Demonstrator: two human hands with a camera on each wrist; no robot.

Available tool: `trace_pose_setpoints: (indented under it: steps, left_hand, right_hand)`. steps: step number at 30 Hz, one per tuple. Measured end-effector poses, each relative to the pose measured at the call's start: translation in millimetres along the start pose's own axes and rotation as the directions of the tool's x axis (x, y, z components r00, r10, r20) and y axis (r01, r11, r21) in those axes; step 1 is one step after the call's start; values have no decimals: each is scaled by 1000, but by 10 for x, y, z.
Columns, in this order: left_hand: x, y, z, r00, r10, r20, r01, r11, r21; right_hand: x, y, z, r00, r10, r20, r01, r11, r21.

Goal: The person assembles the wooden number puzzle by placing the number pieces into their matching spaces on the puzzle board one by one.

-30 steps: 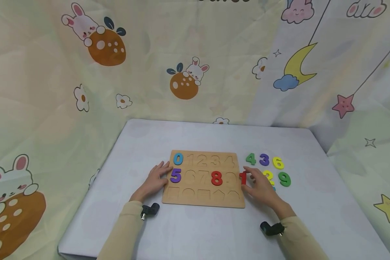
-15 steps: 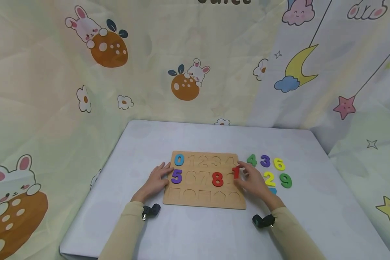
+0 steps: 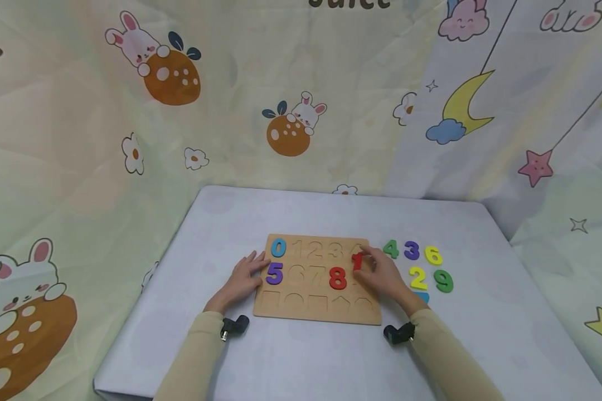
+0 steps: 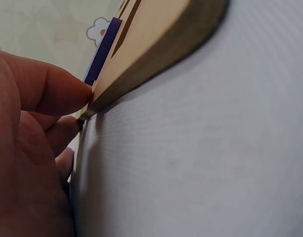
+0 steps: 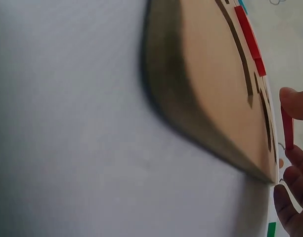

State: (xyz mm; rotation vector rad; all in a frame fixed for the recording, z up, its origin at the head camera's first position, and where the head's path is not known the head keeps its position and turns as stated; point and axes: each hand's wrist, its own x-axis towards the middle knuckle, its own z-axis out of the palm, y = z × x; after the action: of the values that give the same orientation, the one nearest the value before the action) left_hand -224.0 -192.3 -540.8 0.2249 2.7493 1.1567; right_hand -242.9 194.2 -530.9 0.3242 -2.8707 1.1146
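A wooden number board [image 3: 306, 287] lies on the table with a blue 0 [image 3: 273, 248], a purple 5 [image 3: 275, 274] and a red 8 [image 3: 338, 278] on it. My left hand [image 3: 238, 284] rests at the board's left edge; in the left wrist view the thumb [image 4: 62, 91] touches that edge near the purple 5. Between thumb and fingers my right hand [image 3: 385, 275] pinches a red 1 [image 3: 357, 261]. That numeral is held above the board's right part, and in the right wrist view a gap shows between it and the wood.
Right of the board lie a green 4 [image 3: 392, 250], purple 3 [image 3: 412, 250], yellow 6 [image 3: 428, 255], yellow 2 [image 3: 418, 278], green 9 [image 3: 449, 281] and a partly hidden blue piece [image 3: 422, 296]. A printed cloth [image 3: 231, 111] hangs behind the white table [image 3: 301, 362].
My right hand has carried the red 1 leftward, from beside the board's right edge to over its right part. The left hand stays at the left edge.
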Motion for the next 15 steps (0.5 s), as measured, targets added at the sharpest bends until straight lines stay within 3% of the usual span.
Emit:
trace_pose_setpoints:
  steps: [7, 15]
  left_hand:
    - [5, -8, 6, 1000, 17, 11, -17, 1000, -1]
    - [0, 7, -2, 1000, 5, 14, -5, 1000, 13]
  right_hand:
    - [70, -101, 44, 1000, 12, 4, -12, 1000, 13]
    - [248, -263, 74, 998, -42, 56, 43, 999, -24]
